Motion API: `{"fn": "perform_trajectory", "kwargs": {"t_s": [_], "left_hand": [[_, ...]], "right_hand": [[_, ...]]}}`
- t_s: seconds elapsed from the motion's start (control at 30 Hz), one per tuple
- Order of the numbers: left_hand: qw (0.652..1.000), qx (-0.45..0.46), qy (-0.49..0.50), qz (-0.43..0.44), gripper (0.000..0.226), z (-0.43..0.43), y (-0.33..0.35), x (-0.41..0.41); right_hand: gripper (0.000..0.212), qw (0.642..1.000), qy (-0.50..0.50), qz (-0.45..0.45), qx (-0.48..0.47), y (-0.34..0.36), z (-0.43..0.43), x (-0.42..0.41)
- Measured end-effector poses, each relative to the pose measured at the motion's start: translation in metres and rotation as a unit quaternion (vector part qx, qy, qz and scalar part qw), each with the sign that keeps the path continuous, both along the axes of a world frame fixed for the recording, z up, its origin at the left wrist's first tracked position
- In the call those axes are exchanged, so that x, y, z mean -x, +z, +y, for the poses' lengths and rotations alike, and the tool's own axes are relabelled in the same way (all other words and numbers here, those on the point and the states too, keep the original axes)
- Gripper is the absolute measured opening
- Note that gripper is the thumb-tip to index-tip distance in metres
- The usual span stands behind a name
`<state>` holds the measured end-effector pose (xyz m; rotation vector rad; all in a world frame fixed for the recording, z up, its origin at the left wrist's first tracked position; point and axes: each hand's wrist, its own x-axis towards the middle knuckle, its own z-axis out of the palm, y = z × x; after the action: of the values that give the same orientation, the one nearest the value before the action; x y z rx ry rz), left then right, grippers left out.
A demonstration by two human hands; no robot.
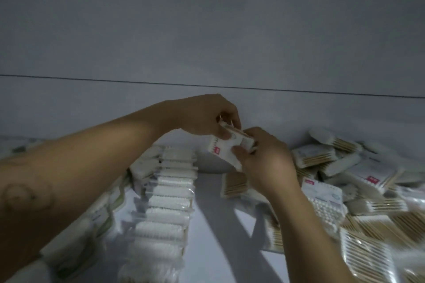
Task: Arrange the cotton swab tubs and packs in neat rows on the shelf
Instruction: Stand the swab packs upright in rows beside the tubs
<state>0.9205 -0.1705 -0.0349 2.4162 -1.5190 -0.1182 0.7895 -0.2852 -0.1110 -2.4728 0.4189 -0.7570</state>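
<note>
Item held: one cotton swab pack (222, 149), white card with a small red label at its corner, wooden sticks showing at its upper end, raised between both hands above the shelf (213, 232). Left hand (202, 117): fingers curled over the pack's upper end, thumb pressed on its face. Right hand (266, 158): fingers and thumb pinching the pack's lower right edge, just below and beside the left hand. Blur makes it hard to tell whether the hands hold a single pack or two pressed together. Under the left forearm: upright row (167, 193) of clear-wrapped packs standing on edge, white cotton tips uppermost, running from near the hands toward the viewer. Outward of that row, beneath the left arm: second row (103, 213) of packs with green print, partly hidden by the arm. Directly below the right hand: flat pack (233, 185) lying on the shelf with its wooden sticks showing. To the right of the right hand and forearm: loose heap (358, 193) of packs lying at mixed angles, overlapping, several with red labels, many with wooden sticks showing through the wrap. Between row and heap: a bare strip of white shelf crossed by the arms' shadows. Beyond both hands: plain grey back panel (207, 41) with one thin horizontal seam.
</note>
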Motion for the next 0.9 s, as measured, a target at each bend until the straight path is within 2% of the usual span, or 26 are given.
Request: {"fn": "perform_trajectory", "kwargs": {"t_s": [0.07, 0.13, 0.27, 0.33, 0.4, 0.5, 0.57, 0.67, 0.7, 0.77, 0.83, 0.9], "left_hand": [[0.998, 0.055, -0.006, 0.025, 0.032, 0.002, -0.004, -0.003], [0.995, 0.091, 0.004, 0.035, 0.037, 0.002, -0.012, -0.007], [0.997, 0.061, -0.021, -0.042, 0.02, -0.001, -0.026, -0.008], [0.997, 0.052, -0.025, -0.05, 0.016, 0.002, -0.027, -0.008], [0.997, 0.042, -0.013, -0.063, 0.018, 0.008, -0.026, -0.011], [0.991, 0.023, 0.008, -0.129, 0.024, 0.012, -0.025, -0.016], [0.987, -0.01, 0.018, -0.161, 0.026, 0.007, -0.03, -0.015], [0.978, -0.066, 0.017, -0.197, 0.029, -0.007, -0.043, -0.011], [0.972, -0.083, 0.016, -0.217, 0.028, -0.011, -0.047, -0.01], [0.96, -0.109, 0.022, -0.258, 0.023, -0.015, -0.053, -0.009], [0.956, -0.121, 0.034, -0.266, 0.021, -0.015, -0.059, -0.012], [0.959, -0.132, 0.036, -0.25, 0.018, -0.016, -0.064, -0.015]], "right_hand": [[0.015, 0.996, -0.019, -0.046, -0.075, -0.009, -0.002, -0.003], [0.01, 0.982, -0.042, -0.097, -0.159, -0.018, -0.004, 0.0], [0.013, 0.979, -0.027, -0.106, -0.17, -0.029, -0.003, -0.001], [0.027, 0.986, -0.035, -0.094, -0.131, -0.035, 0.001, -0.005], [0.047, 0.989, -0.098, -0.108, -0.016, -0.04, 0.008, -0.006], [0.032, 0.964, -0.181, -0.112, 0.158, -0.052, 0.023, -0.004], [0.043, 0.964, -0.178, -0.035, 0.195, -0.061, 0.03, -0.006], [0.085, 0.954, -0.156, 0.12, 0.227, -0.074, 0.032, -0.017], [0.087, 0.946, -0.152, 0.161, 0.237, -0.076, 0.035, -0.02], [0.071, 0.937, -0.161, 0.18, 0.252, -0.081, 0.037, -0.026], [0.051, 0.94, -0.178, 0.133, 0.258, -0.082, 0.031, -0.03], [0.042, 0.946, -0.178, 0.078, 0.258, -0.082, 0.022, -0.027]]}}
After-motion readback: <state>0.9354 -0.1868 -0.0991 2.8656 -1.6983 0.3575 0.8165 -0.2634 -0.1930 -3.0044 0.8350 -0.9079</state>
